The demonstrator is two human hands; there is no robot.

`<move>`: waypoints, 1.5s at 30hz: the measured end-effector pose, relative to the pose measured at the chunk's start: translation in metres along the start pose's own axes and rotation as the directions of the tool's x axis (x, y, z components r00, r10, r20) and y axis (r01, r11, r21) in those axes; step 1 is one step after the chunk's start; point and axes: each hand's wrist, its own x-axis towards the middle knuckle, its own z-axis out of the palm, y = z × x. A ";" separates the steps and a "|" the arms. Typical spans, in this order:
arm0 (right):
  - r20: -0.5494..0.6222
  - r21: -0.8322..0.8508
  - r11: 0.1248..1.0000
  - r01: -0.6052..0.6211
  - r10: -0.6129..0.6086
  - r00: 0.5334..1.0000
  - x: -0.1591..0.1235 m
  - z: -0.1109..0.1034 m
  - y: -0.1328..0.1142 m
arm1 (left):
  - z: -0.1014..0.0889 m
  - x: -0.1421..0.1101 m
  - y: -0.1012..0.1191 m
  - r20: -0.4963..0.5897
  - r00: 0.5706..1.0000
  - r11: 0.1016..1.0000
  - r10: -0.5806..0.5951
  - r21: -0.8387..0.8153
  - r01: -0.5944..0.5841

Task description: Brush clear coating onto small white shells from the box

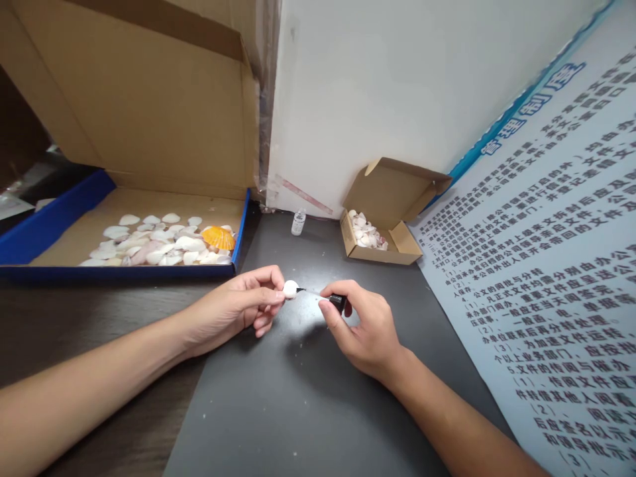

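left hand (243, 306) pinching white shell (291, 289), right hand (362, 324) gripping black-capped brush (338, 303), tip at shell, bottle (299, 222) beyond hands

Ahead of me a plain white wall (358, 99) meets the dark tabletop (238, 411); a printed poster (536, 265) slants at right.

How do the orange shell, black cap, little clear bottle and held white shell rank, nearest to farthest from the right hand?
1. Black cap, in the right hand.
2. White shell, in the left hand.
3. Clear bottle, beyond both hands.
4. Orange shell, to the left, in the blue-sided box.
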 end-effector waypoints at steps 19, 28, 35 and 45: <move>0.002 0.000 1.000 -0.010 0.010 1.000 -0.001 0.000 0.001 | 0.003 0.002 0.000 -0.031 1.000 0.998 0.004 0.056 -0.002; 0.000 -0.039 0.996 -0.076 0.076 0.997 -0.002 0.001 0.001 | 0.003 0.001 0.000 -0.018 1.000 0.999 -0.004 0.050 0.005; 0.007 0.014 1.000 0.007 -0.007 1.000 -0.003 0.002 0.002 | 0.002 0.001 0.000 0.002 1.000 0.997 -0.009 0.071 0.009; 0.009 -0.017 1.000 0.012 -0.012 1.000 -0.002 0.001 0.001 | 0.003 0.000 0.000 0.003 1.000 0.996 -0.012 0.084 0.011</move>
